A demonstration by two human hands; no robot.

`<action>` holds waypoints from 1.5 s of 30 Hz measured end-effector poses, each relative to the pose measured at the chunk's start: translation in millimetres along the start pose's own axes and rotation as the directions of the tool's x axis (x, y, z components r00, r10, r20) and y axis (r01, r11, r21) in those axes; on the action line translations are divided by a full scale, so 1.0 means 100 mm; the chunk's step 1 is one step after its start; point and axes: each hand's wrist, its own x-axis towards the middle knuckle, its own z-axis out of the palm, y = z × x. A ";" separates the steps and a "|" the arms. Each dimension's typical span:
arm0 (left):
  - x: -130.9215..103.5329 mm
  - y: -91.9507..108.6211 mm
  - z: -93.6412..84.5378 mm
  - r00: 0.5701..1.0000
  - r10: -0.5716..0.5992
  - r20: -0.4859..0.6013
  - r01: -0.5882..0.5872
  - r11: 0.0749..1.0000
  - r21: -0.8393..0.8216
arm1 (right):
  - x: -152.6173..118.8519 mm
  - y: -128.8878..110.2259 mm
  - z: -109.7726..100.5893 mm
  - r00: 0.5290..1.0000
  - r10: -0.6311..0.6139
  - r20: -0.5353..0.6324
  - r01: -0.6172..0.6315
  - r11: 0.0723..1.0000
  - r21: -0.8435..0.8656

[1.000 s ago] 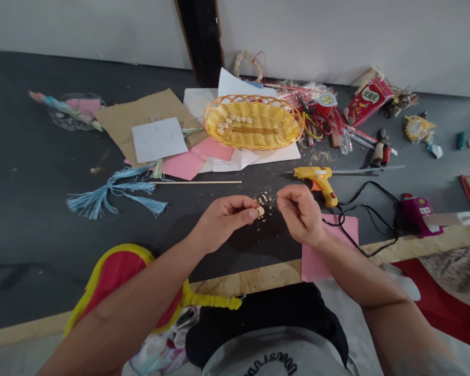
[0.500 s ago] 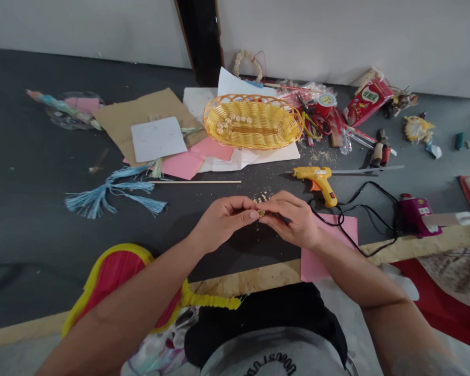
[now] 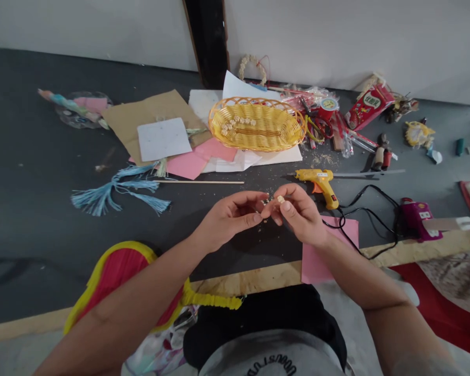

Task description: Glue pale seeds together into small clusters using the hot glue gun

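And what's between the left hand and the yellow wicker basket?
From left hand to basket, the head view shows a thin pale wooden stick, dark tabletop, white paper and pink paper.

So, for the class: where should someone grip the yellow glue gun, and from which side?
Best by the handle, probably from the near right with the right hand. The yellow glue gun lies on its side, its handle angled toward the near side, its nozzle pointing left, away from that approach. The orange trigger sits left of the handle, leaving the right free for the palm.
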 end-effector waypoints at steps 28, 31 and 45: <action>0.01 0.11 0.00 0.982 -0.142 -0.122 0.123 0.981 -0.150 | -0.02 0.07 -0.03 0.837 -0.348 0.421 0.545 0.465 -0.698; 0.02 0.16 -0.02 0.980 -0.067 -0.190 0.019 0.969 -0.245 | 0.01 0.04 -0.06 0.852 -0.374 0.365 0.521 0.541 -0.661; 0.05 0.20 -0.05 0.955 0.064 -0.289 -0.171 0.917 -0.360 | 0.35 -0.41 -0.35 0.955 -0.239 -0.175 0.094 0.806 -0.584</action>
